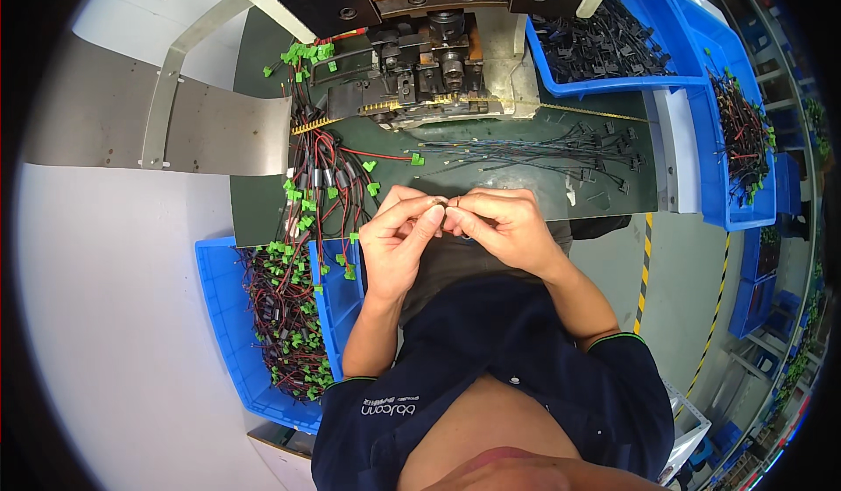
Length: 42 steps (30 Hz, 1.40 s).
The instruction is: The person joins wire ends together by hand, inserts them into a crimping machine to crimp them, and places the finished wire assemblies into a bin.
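Observation:
My left hand and my right hand meet fingertip to fingertip just off the near edge of the green worktop. Both are closed in a pinch around something small and dark, mostly hidden by the fingers; its kind I cannot make out. Beyond my hands stands a crimping machine with a gold strip of terminals running through it. To the right of the machine's front lies a bunch of black cables. Left of my hands, red and black wires with green connectors spread over the worktop's edge.
A blue bin full of green-ended wires sits at the lower left. Blue bins of black parts and red-black wires stand at the right. A curved metal sheet juts in from the left. Striped tape marks the floor.

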Tool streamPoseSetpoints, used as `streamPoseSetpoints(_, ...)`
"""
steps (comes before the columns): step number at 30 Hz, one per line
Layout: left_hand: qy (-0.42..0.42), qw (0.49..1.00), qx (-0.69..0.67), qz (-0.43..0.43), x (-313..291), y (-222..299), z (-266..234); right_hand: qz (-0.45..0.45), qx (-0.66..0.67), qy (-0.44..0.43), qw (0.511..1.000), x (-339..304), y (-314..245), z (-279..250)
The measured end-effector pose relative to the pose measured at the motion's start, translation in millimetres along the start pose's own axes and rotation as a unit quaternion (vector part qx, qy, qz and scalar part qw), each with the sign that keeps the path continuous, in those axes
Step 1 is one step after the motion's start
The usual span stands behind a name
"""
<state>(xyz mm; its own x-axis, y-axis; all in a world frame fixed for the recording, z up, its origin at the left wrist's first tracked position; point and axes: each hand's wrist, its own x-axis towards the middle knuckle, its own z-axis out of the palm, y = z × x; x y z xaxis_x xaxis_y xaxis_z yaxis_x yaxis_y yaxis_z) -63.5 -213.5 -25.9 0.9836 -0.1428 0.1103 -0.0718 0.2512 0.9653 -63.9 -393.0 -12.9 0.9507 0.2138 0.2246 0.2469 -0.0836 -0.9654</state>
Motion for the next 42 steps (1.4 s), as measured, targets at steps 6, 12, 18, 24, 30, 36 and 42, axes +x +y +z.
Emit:
streamPoseSetpoints(6, 0.000, 1.000, 0.011, 0.019, 0, 3, 3, 0.006, 0.002, -0.020, 1.000, 0, -2, -2)
streamPoseSetpoints(12, -0.007, 0.998, 0.056, 0.017, 0, 3, -1, 0.022, 0.034, -0.006, 0.999, -2, 1, 1)
streamPoseSetpoints(18, 0.045, 0.999, 0.000, 0.017, -5, -2, 6, 0.015, -0.006, 0.040, 0.999, 0, 0, 7)
streamPoseSetpoints(24, 0.142, 0.940, 0.263, 0.165, -1, 8, -21, 0.057, 0.068, 0.101, 0.991, 5, 8, 1)
streamPoseSetpoints(30, 0.194, 0.726, 0.643, 0.148, 15, 11, -83, 0.084, 0.083, 0.083, 0.990, 22, 12, 3)
streamPoseSetpoints(36, 0.199, 0.675, 0.699, 0.126, 19, 8, -94, 0.114, 0.128, 0.096, 0.980, 47, 14, 4)
streamPoseSetpoints(42, 0.179, 0.673, 0.708, 0.121, 20, 6, -95, 0.150, 0.190, 0.148, 0.959, 63, 28, -1)
